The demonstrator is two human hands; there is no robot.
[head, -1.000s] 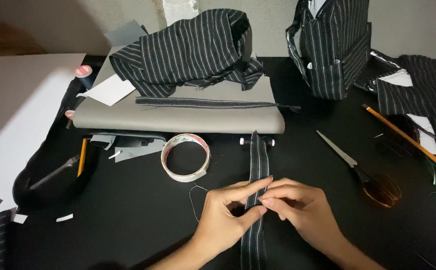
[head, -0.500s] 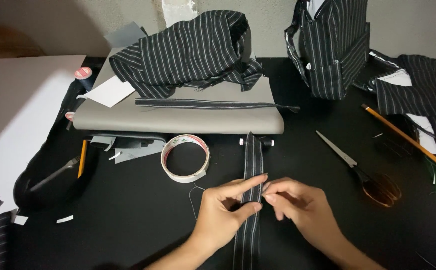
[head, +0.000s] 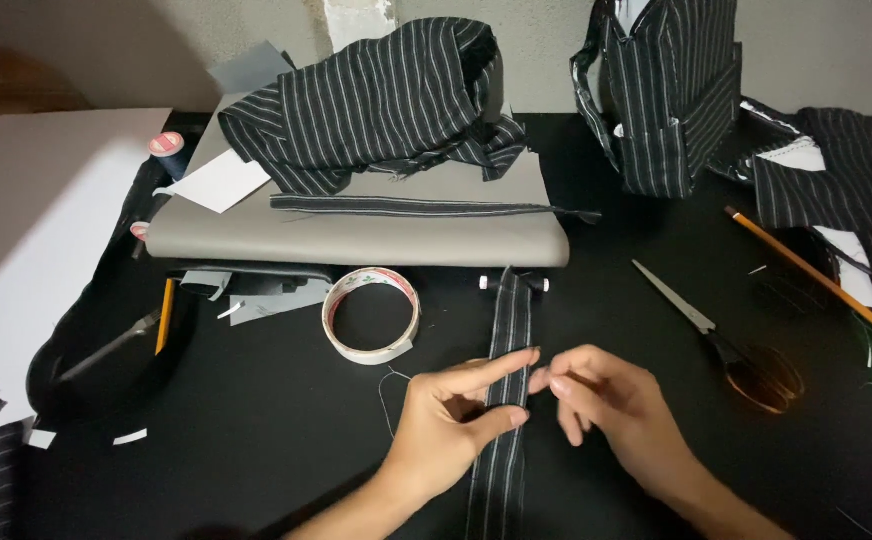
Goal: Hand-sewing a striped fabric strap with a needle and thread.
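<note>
The left hand (head: 456, 420) pinches a narrow striped fabric strip (head: 508, 320), thumb underneath and forefinger stretched across the top, closed on the cloth. The strip runs straight away from that hand across the black bench (head: 256, 440) and back past the wrist toward the near edge. The right hand (head: 611, 405) sits just beside it, fingers loosely curled, fingertips close to the left forefinger; whether it touches the strip cannot be told, and it holds nothing that shows. At the strip's far end lies a small spool (head: 514, 284), crosswise under the cloth. Ahead and to the left of the left hand rests a roll of tape (head: 370, 315), lying flat. A thin dark thread (head: 384, 400) loops just beside the left hand. To the right of the right hand, a little apart, lie scissors (head: 721, 338) with amber handles, and further out an orange pencil (head: 806, 268). Well beyond both hands a grey pad (head: 356, 232) carries a bundle of striped cloth (head: 376, 100).
</note>
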